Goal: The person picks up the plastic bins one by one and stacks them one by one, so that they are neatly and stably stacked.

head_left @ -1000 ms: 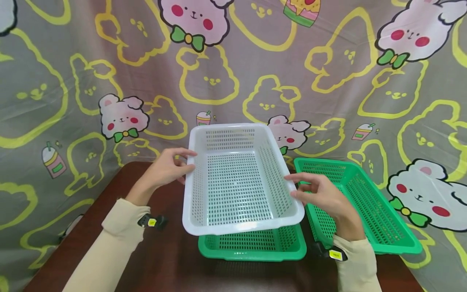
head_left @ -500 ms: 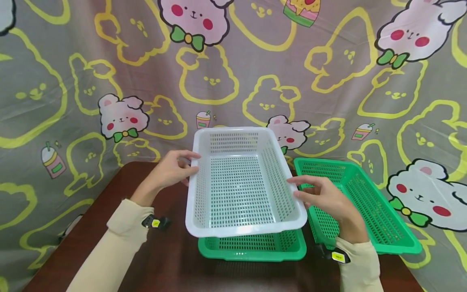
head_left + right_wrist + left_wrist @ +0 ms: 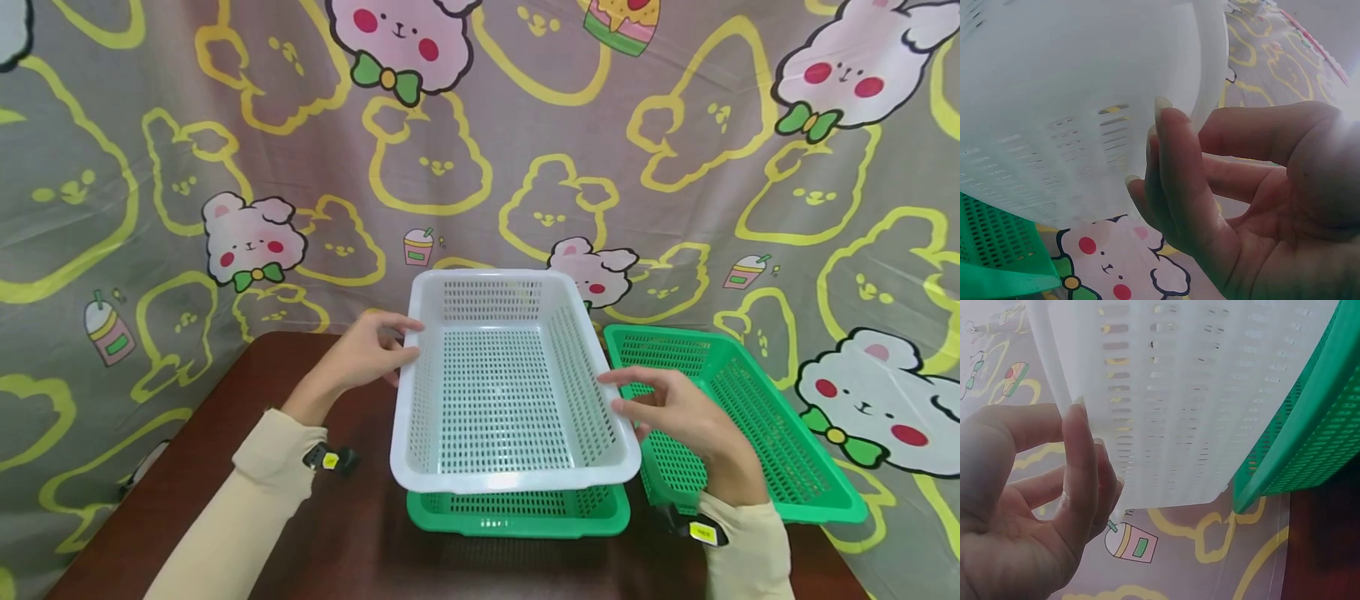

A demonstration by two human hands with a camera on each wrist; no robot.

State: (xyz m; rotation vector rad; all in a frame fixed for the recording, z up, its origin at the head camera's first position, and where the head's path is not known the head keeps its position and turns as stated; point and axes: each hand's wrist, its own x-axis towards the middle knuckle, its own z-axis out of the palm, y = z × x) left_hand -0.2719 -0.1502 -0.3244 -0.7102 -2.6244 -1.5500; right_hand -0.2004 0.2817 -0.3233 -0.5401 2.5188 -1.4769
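A white plastic basket (image 3: 502, 400) with slotted walls and floor is held in the air, tilted so its inside faces the head camera. My left hand (image 3: 367, 350) pinches its left rim between thumb and fingers. On the opposite rim, my right hand (image 3: 675, 408) pinches in the same way. Both wrist views show fingertips curled under the rim against the outer wall. Below the white basket is a green basket (image 3: 517, 525), mostly hidden by it, with only its near end showing.
A second, larger green basket (image 3: 765, 425) stands at the right of the dark brown table (image 3: 337, 533), close to my right forearm. A patterned cloth (image 3: 480, 125) with rabbits hangs behind the table.
Both hands have carried the white basket slightly right and down, so it overlaps more of the green basket beneath. Both green baskets have stayed in place.
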